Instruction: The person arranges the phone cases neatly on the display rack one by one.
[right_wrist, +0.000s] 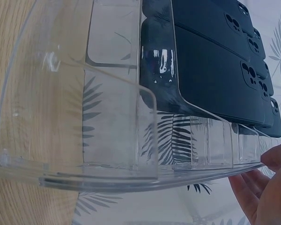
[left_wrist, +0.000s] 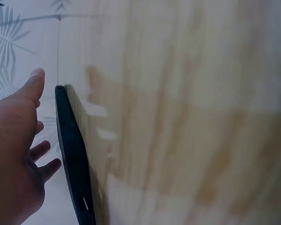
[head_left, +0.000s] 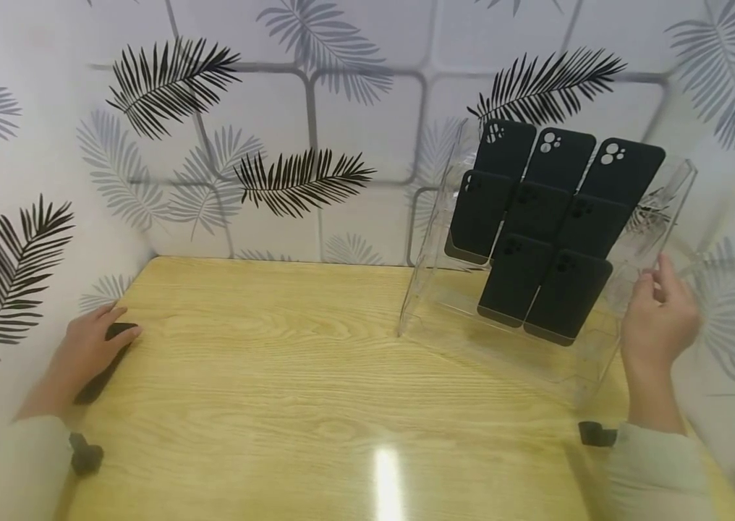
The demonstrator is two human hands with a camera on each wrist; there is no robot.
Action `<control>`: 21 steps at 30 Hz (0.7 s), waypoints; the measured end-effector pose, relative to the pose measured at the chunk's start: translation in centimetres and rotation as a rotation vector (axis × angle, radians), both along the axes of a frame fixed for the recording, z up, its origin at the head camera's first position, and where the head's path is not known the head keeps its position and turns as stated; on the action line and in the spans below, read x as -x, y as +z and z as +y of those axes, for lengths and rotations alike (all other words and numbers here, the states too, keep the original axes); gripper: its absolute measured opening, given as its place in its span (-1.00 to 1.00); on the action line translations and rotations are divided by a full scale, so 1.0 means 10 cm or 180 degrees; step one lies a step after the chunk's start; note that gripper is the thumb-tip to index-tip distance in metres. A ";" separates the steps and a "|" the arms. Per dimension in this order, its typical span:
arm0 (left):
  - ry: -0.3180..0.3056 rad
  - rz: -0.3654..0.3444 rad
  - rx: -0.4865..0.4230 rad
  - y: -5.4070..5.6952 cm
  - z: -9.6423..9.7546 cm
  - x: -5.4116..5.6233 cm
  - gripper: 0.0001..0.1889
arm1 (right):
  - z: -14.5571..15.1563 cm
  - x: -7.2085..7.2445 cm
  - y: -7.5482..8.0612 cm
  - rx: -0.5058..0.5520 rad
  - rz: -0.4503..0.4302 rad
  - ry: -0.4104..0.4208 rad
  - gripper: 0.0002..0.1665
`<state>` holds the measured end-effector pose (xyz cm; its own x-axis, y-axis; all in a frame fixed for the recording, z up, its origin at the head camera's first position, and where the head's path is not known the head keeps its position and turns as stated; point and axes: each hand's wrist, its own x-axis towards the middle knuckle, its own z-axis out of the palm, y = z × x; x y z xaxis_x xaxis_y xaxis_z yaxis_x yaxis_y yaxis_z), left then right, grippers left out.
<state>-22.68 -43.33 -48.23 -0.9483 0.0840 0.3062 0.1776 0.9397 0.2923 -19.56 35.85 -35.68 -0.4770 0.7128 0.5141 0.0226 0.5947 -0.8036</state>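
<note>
A clear tiered display rack (head_left: 517,359) stands tilted at the table's right, with several black phone cases (head_left: 556,192) leaning in rows on it. My right hand (head_left: 660,325) pinches the rack's right side edge; in the right wrist view the thumb and fingers (right_wrist: 245,193) meet at that clear edge. At the table's left edge, my left hand (head_left: 90,344) is over another black phone case (head_left: 103,380). The left wrist view has this case (left_wrist: 72,145) low on the wood, with the left hand (left_wrist: 16,150) beside it, fingers spread and not wrapped around it.
The wood-grain table (head_left: 276,376) reaches back to a wall (head_left: 367,123) printed with leaves and a grid. Side walls with the same leaf pattern rise at left and right. Lower front tiers of the rack (right_wrist: 117,122) hold no cases.
</note>
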 end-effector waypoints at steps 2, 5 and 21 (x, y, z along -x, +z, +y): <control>0.0048 -0.0211 0.0014 0.00 -0.05 0.01 -0.27 | 0.01 0.00 0.00 0.0005 0.0018 0.0003 -0.56; 0.0092 -0.0446 -0.0006 -0.02 -0.09 0.03 -0.24 | 0.02 0.00 0.00 0.0004 0.0027 0.0016 -0.56; 0.0056 -0.0799 0.0058 0.04 -0.05 -0.03 -0.19 | 0.04 0.01 0.00 -0.0045 0.0030 0.0019 -0.56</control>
<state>-22.43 -43.87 -47.88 -0.9958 0.0701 0.0594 0.0850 0.9476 0.3081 -19.62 36.23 -35.72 -0.4764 0.7026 0.5286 0.0115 0.6061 -0.7953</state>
